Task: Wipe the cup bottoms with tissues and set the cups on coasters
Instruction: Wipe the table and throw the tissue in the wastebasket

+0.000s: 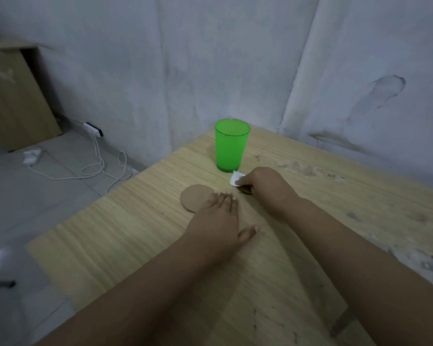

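A translucent green plastic cup (231,146) stands upright on the wooden table (135,240), near its far corner. Just in front of the cup, my right hand (263,186) pinches a small white tissue (236,178) close to the cup's base. A round brown cardboard coaster (195,196) lies flat on the table, to the left of the tissue. My left hand (218,221) rests flat with fingers spread, its fingertips over the coaster's right edge. A small dark thing under my right hand is mostly hidden.
Grey walls meet at a corner right behind the table. The table's right side is scuffed with pale stains (308,169). On the tiled floor to the left lie a white power strip (93,129) with looping cables and a brown cabinet (15,96).
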Demonstrator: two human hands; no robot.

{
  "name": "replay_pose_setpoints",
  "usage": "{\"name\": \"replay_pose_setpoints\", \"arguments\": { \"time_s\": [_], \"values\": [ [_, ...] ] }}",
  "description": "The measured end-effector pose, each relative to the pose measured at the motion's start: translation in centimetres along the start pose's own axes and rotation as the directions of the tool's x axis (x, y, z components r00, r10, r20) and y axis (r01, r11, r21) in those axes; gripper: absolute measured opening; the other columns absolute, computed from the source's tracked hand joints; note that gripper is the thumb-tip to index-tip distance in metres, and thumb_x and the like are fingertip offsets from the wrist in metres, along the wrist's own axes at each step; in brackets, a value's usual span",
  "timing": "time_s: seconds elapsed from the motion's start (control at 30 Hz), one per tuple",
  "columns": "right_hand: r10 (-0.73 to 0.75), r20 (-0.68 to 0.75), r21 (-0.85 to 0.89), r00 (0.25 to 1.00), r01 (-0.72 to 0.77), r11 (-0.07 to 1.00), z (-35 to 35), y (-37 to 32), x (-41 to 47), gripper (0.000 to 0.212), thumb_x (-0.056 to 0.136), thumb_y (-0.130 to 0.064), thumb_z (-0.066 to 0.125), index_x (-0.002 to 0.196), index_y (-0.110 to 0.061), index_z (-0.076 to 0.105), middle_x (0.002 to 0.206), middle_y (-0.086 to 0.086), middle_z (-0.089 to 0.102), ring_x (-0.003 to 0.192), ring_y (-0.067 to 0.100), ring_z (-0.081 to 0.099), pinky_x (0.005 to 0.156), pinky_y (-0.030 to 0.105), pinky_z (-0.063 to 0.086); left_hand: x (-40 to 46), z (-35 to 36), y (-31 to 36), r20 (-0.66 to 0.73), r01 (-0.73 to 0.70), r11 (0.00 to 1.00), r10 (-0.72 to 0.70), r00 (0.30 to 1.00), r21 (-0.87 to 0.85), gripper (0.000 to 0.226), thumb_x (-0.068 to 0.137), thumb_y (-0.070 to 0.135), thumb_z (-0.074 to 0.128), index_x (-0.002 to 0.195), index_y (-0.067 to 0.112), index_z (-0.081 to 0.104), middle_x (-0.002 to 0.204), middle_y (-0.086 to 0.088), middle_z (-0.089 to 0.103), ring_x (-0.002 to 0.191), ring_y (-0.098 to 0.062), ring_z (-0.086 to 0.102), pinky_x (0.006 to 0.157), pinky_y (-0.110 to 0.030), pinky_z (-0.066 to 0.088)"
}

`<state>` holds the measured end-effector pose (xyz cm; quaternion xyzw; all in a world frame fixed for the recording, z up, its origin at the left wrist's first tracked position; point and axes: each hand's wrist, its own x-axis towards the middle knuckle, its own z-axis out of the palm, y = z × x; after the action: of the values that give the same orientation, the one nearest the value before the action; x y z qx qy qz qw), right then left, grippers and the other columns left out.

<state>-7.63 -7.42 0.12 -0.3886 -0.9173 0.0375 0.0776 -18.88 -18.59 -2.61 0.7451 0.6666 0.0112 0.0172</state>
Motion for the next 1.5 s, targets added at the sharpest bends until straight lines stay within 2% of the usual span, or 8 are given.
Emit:
{"name": "replay_pose_setpoints", "arguments": {
  "time_s": [0.3, 0.47, 0.6, 0.87, 1.13, 1.33, 1.43, 1.5],
  "values": [
    [-0.081, -0.014, 0.051, 0.997, 0.082, 0.995, -0.6, 0.7, -1.7, 0.031, 0.088, -0.009, 0.054, 0.115, -0.018, 0.068, 0.111, 0.015, 0.067, 0.101, 0.029, 0.061, 0.088, 0.035, 0.043, -0.1, -0.2, 0.8, 0.073, 0.051, 0.999, -0.050, 0.996, -0.010, 0.082, 0.094, 0.058, 0.024, 0.148, -0.001, 0.006, 0.157, -0.019, 0.007, 0.147, -0.024, 0.004, 0.117, -0.033, -0.001],
    [-0.037, -0.055, 0.174, 0.998, 0.046, 0.984, -1.2, 1.6, -1.9, 0.026, 0.083, 0.002, 0.058, 0.098, -0.011, 0.075, 0.102, 0.012, 0.073, 0.093, 0.025, 0.068, 0.073, 0.017, 0.040, 0.4, -0.8, 0.9, 0.124, 0.056, 0.998, -0.059, 0.991, 0.024, 0.083, 0.094, 0.059, 0.026, 0.148, -0.002, 0.007, 0.157, -0.020, 0.007, 0.146, -0.025, 0.005, 0.117, -0.034, 0.002],
    [0.089, -0.213, 0.275, 0.973, -0.027, 0.961, -1.7, 2.2, 0.0, 0.026, 0.081, 0.006, 0.058, 0.095, -0.007, 0.075, 0.098, 0.016, 0.074, 0.089, 0.027, 0.068, 0.066, 0.010, 0.032, 0.5, -1.1, 1.0, 0.135, 0.060, 0.997, -0.066, 0.989, 0.049, 0.084, 0.094, 0.058, 0.026, 0.147, -0.003, 0.006, 0.157, -0.021, 0.007, 0.146, -0.027, 0.005, 0.117, -0.036, 0.003],
    [-0.057, -0.023, 0.024, 0.998, 0.058, 0.998, -0.7, 2.0, 0.6, 0.026, 0.091, -0.017, 0.056, 0.113, -0.009, 0.068, 0.113, 0.016, 0.068, 0.103, 0.029, 0.062, 0.086, 0.031, 0.041, 0.7, -1.3, 1.3, 0.168, 0.080, 0.995, -0.088, 0.982, 0.053, 0.085, 0.094, 0.059, 0.026, 0.147, -0.003, 0.004, 0.157, -0.020, 0.005, 0.147, -0.027, 0.003, 0.119, -0.036, 0.003],
    [-0.057, 0.030, -0.142, 0.998, 0.061, 0.988, -0.7, 1.4, -1.1, 0.029, 0.088, -0.002, 0.047, 0.107, -0.008, 0.067, 0.094, 0.014, 0.058, 0.090, 0.029, 0.055, 0.070, 0.031, 0.035, 0.5, -1.1, 1.4, 0.147, 0.085, 0.995, -0.092, 0.985, 0.050, 0.084, 0.094, 0.059, 0.027, 0.147, -0.003, 0.006, 0.157, -0.021, 0.007, 0.146, -0.027, 0.005, 0.119, -0.036, 0.002],
    [-0.073, 0.058, -0.222, 0.996, 0.084, 0.971, -0.9, 0.0, -1.6, 0.017, 0.081, 0.000, 0.050, 0.087, 0.000, 0.065, 0.067, 0.004, 0.032, 0.075, 0.034, 0.051, 0.061, 0.028, 0.023, 0.6, -1.0, 1.4, 0.145, 0.082, 0.996, -0.088, 0.986, 0.047, 0.085, 0.093, 0.059, 0.027, 0.147, -0.004, 0.005, 0.157, -0.021, 0.007, 0.146, -0.027, 0.006, 0.118, -0.036, 0.003],
    [-0.038, 0.055, -0.077, 0.998, 0.042, 0.996, -1.4, 0.0, -1.3, 0.025, 0.085, 0.000, 0.052, 0.099, -0.005, 0.073, 0.085, 0.020, 0.066, 0.090, 0.033, 0.063, 0.058, 0.025, 0.024, 0.5, -1.1, 1.4, 0.138, 0.081, 0.996, -0.087, 0.987, 0.049, 0.085, 0.093, 0.059, 0.027, 0.147, -0.004, 0.006, 0.157, -0.021, 0.007, 0.146, -0.028, 0.006, 0.118, -0.036, 0.004],
    [0.078, 0.017, 0.092, 0.997, -0.080, 0.993, -2.0, 0.5, -0.8, 0.033, 0.078, 0.008, 0.056, 0.104, -0.005, 0.072, 0.100, 0.021, 0.072, 0.095, 0.027, 0.066, 0.059, 0.012, 0.036, 0.5, -1.2, 1.4, 0.133, 0.083, 0.995, -0.088, 0.987, 0.048, 0.085, 0.093, 0.059, 0.029, 0.147, -0.004, 0.006, 0.157, -0.021, 0.008, 0.146, -0.028, 0.006, 0.118, -0.035, 0.004]
  ]
}}
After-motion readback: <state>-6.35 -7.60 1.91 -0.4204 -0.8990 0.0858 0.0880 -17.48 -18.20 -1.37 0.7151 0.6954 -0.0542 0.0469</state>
